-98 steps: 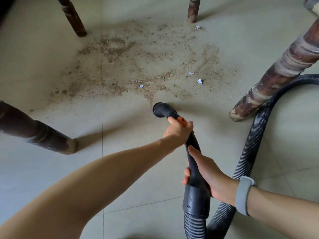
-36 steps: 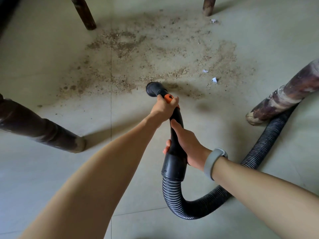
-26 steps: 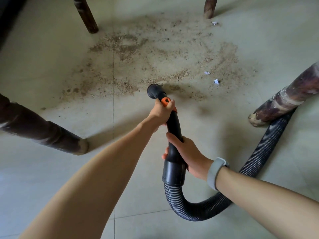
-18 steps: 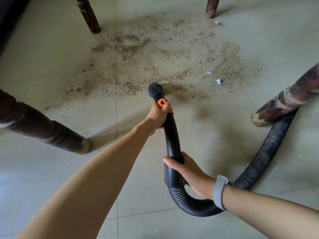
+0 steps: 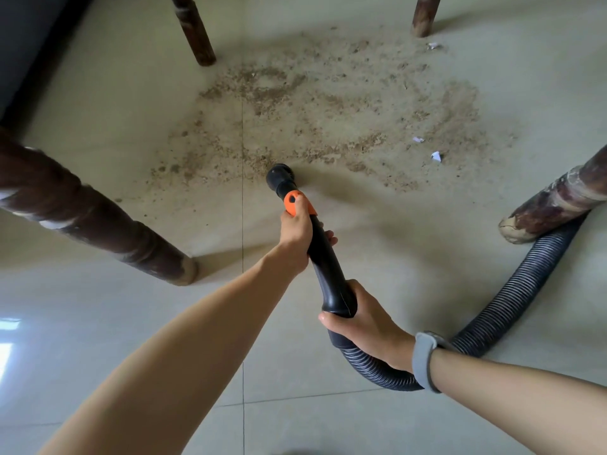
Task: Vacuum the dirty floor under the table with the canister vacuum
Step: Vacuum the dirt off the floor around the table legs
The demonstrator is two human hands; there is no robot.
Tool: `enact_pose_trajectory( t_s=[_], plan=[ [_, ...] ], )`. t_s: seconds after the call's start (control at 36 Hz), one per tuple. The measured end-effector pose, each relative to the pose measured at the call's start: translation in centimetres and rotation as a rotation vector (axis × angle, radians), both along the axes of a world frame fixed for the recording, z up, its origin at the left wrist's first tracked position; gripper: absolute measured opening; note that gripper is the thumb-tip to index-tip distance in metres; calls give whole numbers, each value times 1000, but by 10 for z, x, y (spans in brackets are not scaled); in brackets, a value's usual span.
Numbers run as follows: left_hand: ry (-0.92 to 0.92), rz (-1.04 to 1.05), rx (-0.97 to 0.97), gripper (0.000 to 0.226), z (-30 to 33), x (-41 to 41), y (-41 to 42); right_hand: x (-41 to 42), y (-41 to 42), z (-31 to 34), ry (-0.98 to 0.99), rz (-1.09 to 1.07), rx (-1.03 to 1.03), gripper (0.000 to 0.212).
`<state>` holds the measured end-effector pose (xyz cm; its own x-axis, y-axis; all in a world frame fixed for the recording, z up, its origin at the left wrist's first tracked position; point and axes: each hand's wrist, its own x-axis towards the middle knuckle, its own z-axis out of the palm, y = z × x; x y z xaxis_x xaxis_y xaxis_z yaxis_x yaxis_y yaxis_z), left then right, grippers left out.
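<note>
Both hands hold the black vacuum wand (image 5: pixel 323 257), which runs from the near right up toward the middle of the floor. The left hand (image 5: pixel 295 234) wraps the upper part of the wand just behind an orange tab (image 5: pixel 293 201), fingers curled right round it, fingertips showing on the far side. The right hand (image 5: pixel 368 326) grips lower down, where the wand's wide end meets the ribbed hose (image 5: pixel 512 297), thumb across the near side and fingers closed round the joint. A grey band (image 5: pixel 425 359) sits on the right wrist.

The nozzle (image 5: pixel 280 176) points down at the near edge of the dirt (image 5: pixel 328 116), at or just above the tile; contact cannot be told. The dirt is a wide brown scatter of grit spreading far and right of the nozzle, between the four table legs. Three small white paper scraps lie in it: two (image 5: pixel 436 156) toward the right, one (image 5: pixel 433 45) by the far right leg (image 5: pixel 423 14).

The hose loops from under the right hand out to the right and passes beside the near right leg (image 5: pixel 551 201), seeming to touch its foot. The near left leg (image 5: pixel 98 221) slants in from the left edge; the far left leg (image 5: pixel 193 31) stands beyond the dirt. The floor (image 5: pixel 98 323) is pale tile with thin grout lines.
</note>
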<state>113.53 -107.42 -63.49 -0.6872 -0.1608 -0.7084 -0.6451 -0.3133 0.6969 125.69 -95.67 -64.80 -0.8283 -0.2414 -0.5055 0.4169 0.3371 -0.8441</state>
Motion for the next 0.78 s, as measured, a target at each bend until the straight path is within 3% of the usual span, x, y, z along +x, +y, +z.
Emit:
enact_pose_trajectory(
  t_s=[0.28,0.56,0.78],
  plan=[
    [28,105,-46,39,-3,15,-28,-13,-19,5,6,161,26,28],
    [2,273,-118,34,-1,18,-65,-36,-45,9,34,370,179,31],
    [4,329,-139,33,1,13,-79,-61,-65,20,66,418,242,34]
  ],
)
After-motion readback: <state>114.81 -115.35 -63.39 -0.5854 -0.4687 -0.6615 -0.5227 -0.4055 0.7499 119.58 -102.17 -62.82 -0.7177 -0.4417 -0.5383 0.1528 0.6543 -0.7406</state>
